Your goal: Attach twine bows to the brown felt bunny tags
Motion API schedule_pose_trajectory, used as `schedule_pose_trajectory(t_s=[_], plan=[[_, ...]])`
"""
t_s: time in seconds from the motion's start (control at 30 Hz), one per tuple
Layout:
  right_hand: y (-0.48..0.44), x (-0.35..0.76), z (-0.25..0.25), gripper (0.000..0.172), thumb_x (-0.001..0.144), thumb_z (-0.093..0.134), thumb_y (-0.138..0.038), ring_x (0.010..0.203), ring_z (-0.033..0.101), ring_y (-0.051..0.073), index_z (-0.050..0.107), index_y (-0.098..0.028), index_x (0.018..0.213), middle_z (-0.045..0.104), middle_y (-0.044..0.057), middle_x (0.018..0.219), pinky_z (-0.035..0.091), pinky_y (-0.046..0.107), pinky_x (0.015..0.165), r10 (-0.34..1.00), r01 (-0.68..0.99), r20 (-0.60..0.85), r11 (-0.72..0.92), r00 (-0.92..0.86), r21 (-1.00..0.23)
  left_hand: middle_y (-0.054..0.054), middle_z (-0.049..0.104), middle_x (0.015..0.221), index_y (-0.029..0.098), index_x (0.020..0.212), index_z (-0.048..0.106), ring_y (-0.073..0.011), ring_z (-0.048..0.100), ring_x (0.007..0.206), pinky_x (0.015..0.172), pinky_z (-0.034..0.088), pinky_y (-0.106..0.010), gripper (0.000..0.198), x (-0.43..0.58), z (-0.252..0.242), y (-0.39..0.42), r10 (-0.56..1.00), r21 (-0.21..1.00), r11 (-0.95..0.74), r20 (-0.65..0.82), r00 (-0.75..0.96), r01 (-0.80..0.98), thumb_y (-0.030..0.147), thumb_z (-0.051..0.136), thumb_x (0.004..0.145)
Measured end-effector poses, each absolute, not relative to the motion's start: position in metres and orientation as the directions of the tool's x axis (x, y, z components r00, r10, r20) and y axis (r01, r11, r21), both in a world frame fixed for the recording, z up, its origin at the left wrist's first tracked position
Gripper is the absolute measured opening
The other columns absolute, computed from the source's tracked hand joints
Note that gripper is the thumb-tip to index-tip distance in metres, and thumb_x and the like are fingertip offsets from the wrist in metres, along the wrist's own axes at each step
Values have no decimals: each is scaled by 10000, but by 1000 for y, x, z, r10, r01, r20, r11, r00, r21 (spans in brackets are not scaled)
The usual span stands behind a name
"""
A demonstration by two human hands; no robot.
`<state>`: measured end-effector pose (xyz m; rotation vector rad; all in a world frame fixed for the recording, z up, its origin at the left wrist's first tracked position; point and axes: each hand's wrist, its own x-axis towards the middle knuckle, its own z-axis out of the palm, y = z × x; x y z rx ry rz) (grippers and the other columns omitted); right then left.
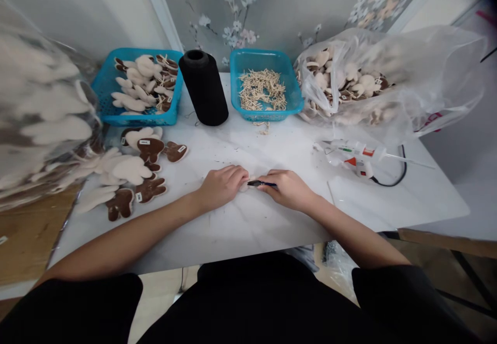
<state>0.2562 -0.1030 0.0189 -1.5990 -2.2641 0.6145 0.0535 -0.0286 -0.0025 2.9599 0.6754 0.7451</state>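
Observation:
My left hand (223, 186) is closed at the middle of the table, its fingers pressed on a small cream plush piece (244, 185) that they mostly cover. Opposite it, my right hand (286, 189) is wrapped round a small hand tool (264, 183) with dark tips and a dark blue handle. Its tips point left and meet the plush piece near my left fingers. Whether the tool is snips or pliers I cannot tell. Left of my hands lie several brown and cream plush pieces (150, 150), some with white labels.
Plush pieces fill a blue basket (137, 121) at back left. Beside it stand a black thread cone (204, 88) and a blue basket (267, 114) of short cream cords. Plastic bags (435, 75) of plush pieces flank the table. A glue gun (359, 158) lies right, its cord curling.

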Motion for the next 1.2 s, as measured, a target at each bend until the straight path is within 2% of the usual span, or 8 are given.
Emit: schedule_pose_trajectory(t_s=[0.2,0.43,0.67,0.77,0.83,0.93,1.1,1.2], plan=[[-103,251,15,243,907,487,-308,758,595,154,662,-241,1061,660,47,848,397,243,673,945,815,27,295,-325,-499,-18,676,789,163,840,561,-129,628,726,524,377,-222,207,56,-5,-32,441,125,-894,414,796,431,197,375,922],[-108,282,20,291,865,542,-361,740,607,167,649,-190,1075,656,60,887,456,269,696,974,769,135,228,-184,-597,-25,659,853,175,892,533,-124,602,673,590,408,-226,216,19,33,-19,639,364,-753,205,741,548,291,357,934],[-101,318,-19,327,853,525,-373,910,574,239,671,-163,1057,612,117,960,466,384,849,957,853,283,203,-68,-481,-8,636,642,197,703,585,-159,566,527,494,327,-252,289,-66,40,-29,627,153,-741,-188,756,653,350,430,894],[-100,319,-33,333,856,513,-362,910,549,245,672,-165,1072,591,120,950,463,403,839,947,867,313,210,-66,-452,-45,643,673,185,709,602,-181,577,540,497,342,-268,269,-73,39,-41,684,28,-711,-206,700,703,297,431,883],[-100,318,-37,333,863,499,-347,925,534,250,664,-175,1095,577,120,956,460,414,837,941,867,329,227,-78,-443,-62,655,774,182,841,614,-191,591,568,490,350,-272,168,-67,47,-44,689,-24,-713,-204,695,700,198,448,839],[-100,317,-39,343,876,474,-326,927,521,249,651,-170,1126,556,126,958,456,421,834,925,860,364,272,-110,-433,-84,638,956,186,1043,573,-212,624,733,520,390,-271,277,-42,61,-42,643,-15,-761,-155,750,649,132,443,805],[-101,321,-39,356,891,432,-285,899,492,249,619,-198,1181,531,125,961,438,441,795,926,901,369,227,-83,-368,-86,601,1137,193,1126,520,-205,576,1005,653,448,-249,282,19,55,-32,358,92,-927,-82,930,364,269,485,857],[-106,326,-36,364,896,415,-282,907,459,264,603,-212,1199,527,130,996,420,457,777,943,949,333,114,-10,-295,-106,636,1063,166,1100,539,-197,607,938,641,460,-248,267,42,35,-24,247,89,-965,5,969,246,211,475,845]])
